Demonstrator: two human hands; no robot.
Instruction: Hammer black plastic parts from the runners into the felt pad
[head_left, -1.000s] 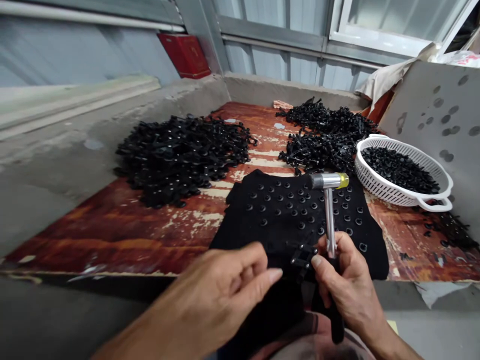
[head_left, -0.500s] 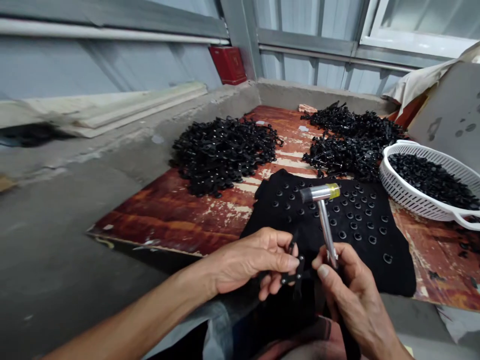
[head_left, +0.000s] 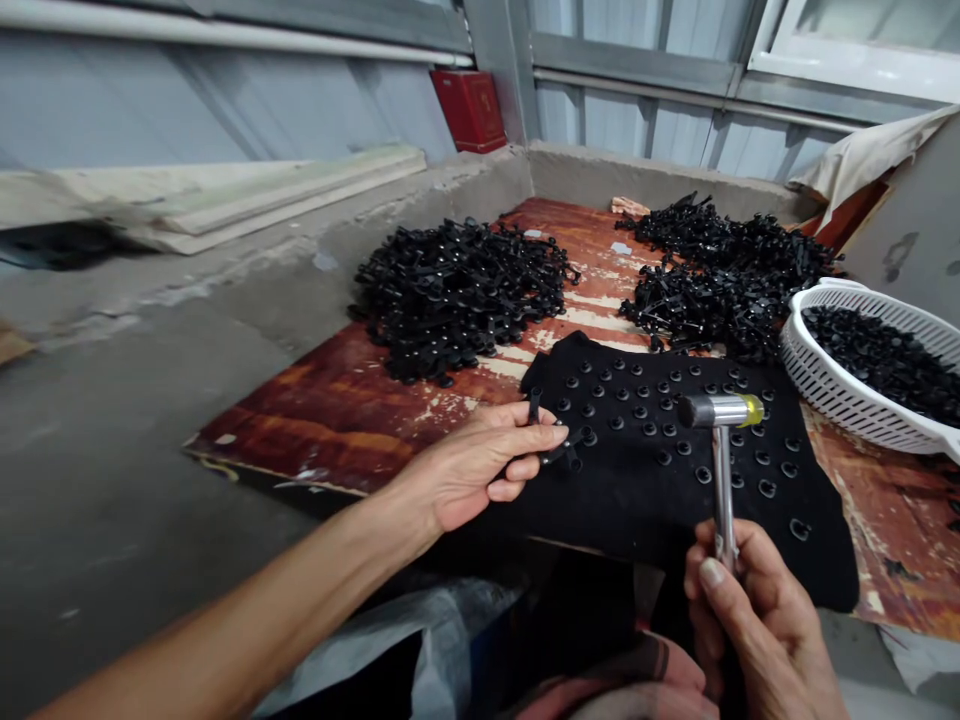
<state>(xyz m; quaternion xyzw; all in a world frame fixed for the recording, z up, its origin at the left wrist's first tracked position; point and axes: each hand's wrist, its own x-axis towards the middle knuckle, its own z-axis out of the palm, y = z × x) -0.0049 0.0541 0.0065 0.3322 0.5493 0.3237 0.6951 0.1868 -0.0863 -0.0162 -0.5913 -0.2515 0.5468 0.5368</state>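
Note:
My left hand (head_left: pixel 480 465) is closed on a few small black parts (head_left: pixel 559 455) with shiny studs, which stick out past the fingertips. It is over the left edge of a black cloth (head_left: pixel 600 500). Rows of small round black rings (head_left: pixel 683 448) lie on this cloth. In my right hand (head_left: pixel 757 600), at the cloth's front edge, is a hammer (head_left: pixel 723 480) gripped by its handle. The hammer stands upright, its metal head carrying one dark face and one yellow face. The lower handle is hidden by my fingers.
A large heap of black parts (head_left: pixel 461 295) lies on the worn red-brown board (head_left: pixel 300 400). More black parts (head_left: pixel 727 265) are piled at the back right. A white plastic basket (head_left: pixel 862 400) of small black pieces stands at the right. A red box (head_left: pixel 470 110) sits in the corner.
My left hand has moved up and left, away from my body and over the cloth, with the black parts. My right hand and the hammer have moved right and slightly down.

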